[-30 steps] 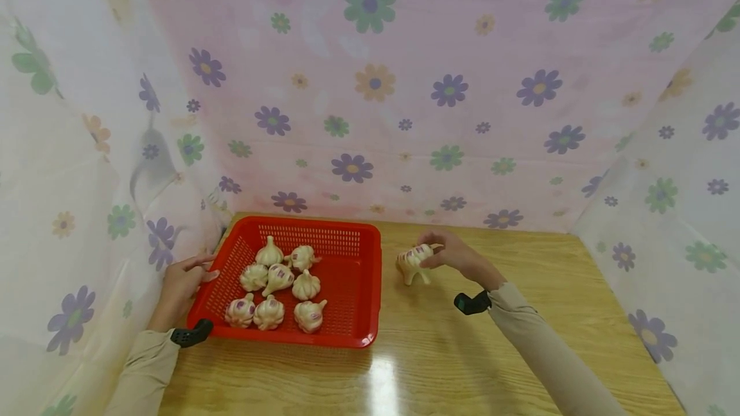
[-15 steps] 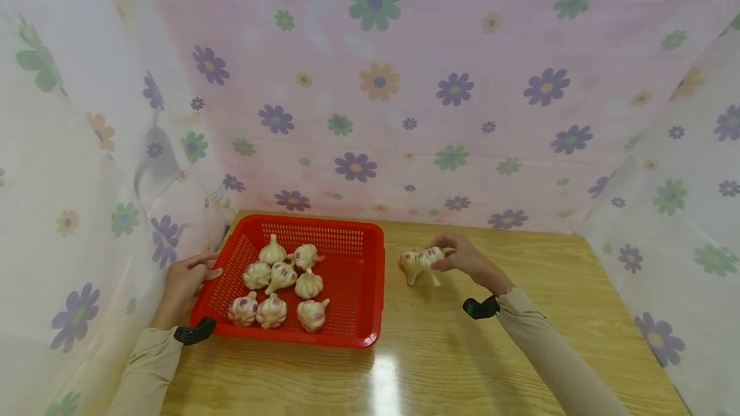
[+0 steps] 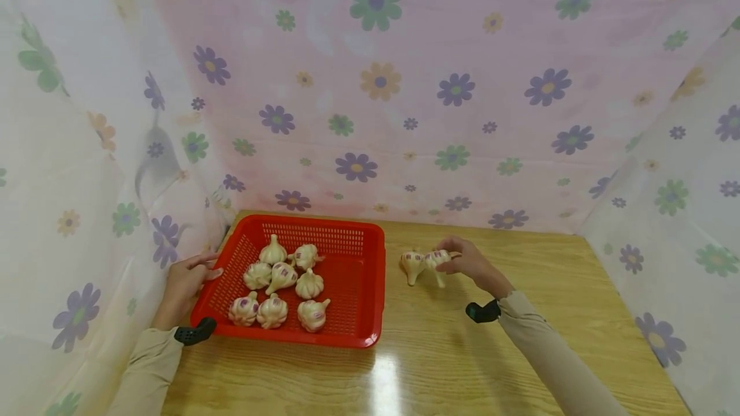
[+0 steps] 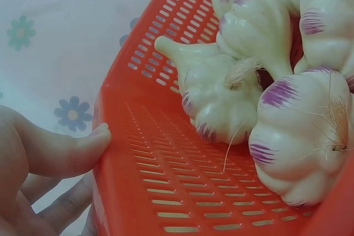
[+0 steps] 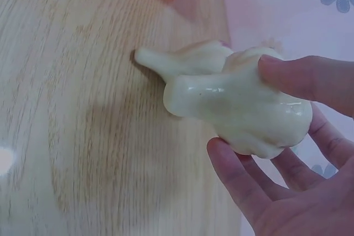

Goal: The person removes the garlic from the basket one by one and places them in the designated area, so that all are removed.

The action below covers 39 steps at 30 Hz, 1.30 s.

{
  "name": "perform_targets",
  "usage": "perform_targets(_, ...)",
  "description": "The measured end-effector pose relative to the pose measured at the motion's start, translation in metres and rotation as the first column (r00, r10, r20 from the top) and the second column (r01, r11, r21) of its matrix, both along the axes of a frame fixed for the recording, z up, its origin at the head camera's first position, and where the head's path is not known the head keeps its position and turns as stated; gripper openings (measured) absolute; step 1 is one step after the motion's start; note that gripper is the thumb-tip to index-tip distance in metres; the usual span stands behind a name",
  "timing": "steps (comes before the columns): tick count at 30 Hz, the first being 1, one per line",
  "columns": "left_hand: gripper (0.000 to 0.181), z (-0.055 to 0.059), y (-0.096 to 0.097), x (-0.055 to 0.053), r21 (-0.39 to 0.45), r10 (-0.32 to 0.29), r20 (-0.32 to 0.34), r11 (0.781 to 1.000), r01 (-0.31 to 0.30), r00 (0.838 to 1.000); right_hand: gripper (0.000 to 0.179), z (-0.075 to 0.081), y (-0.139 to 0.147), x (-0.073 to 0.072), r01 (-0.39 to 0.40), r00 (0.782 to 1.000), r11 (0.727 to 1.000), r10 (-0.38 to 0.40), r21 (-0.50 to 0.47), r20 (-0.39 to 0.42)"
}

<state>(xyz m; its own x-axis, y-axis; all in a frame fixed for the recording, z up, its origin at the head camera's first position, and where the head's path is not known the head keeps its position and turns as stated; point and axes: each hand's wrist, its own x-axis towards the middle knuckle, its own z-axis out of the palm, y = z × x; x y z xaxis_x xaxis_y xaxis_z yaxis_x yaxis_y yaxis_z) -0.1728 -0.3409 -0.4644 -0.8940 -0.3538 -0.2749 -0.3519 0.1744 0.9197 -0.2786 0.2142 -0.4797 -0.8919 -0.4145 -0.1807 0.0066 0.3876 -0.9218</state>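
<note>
A garlic bulb [image 5: 251, 100] with a pale stem is held between the thumb and fingers of my right hand [image 3: 467, 263], over the table right of the basket. Just left of it, a second garlic bulb [image 3: 412, 264] lies on the table; in the right wrist view it is partly hidden behind the held one. My left hand [image 3: 184, 284] holds the left rim of a red plastic basket [image 4: 113, 153], thumb at the edge and fingers along the outer side. Several garlic bulbs [image 3: 282, 277] with purple streaks lie inside, mostly in its left half.
The wooden table [image 3: 439, 364] bears a bright light reflection in front of the basket. Flower-printed cloth [image 3: 399, 114] hangs behind and on both sides, close to the basket's left. A dark wrist device [image 3: 483, 311] is on each arm.
My right hand has moved slightly right with the held garlic bulb, so more of the other bulb shows beside it. The left hand and basket keep their places.
</note>
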Motion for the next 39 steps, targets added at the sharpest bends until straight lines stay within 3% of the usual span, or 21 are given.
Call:
perform_targets(6,0.053,0.000,0.001,0.000,0.013,-0.004,-0.007,1.000,0.004,1.000,0.041,-0.010,0.007,0.000,0.041,0.999,0.999,-0.041,-0.012,0.004)
perform_targets(13,0.053,0.002,0.001,0.001,0.020,-0.006,-0.005,1.000,0.006,1.000,0.042,-0.025,0.012,0.000,0.146,0.989,0.989,-0.146,-0.008,0.014)
perform_targets(24,0.051,0.000,0.002,-0.001,-0.015,-0.003,-0.003,1.000,0.003,1.000,0.042,-0.051,0.018,0.002,0.280,0.958,0.960,-0.278,0.017,-0.076)
perform_targets(31,0.051,0.000,0.003,0.001,-0.026,-0.003,0.001,1.000,0.003,1.000,0.041,-0.053,0.015,0.001,0.311,0.947,0.949,-0.305,0.047,-0.100)
perform_targets(39,0.052,0.001,0.002,0.002,-0.007,0.012,0.007,1.000,-0.012,1.000,0.046,-0.048,0.017,0.002,0.278,0.957,0.959,-0.271,0.055,-0.102)
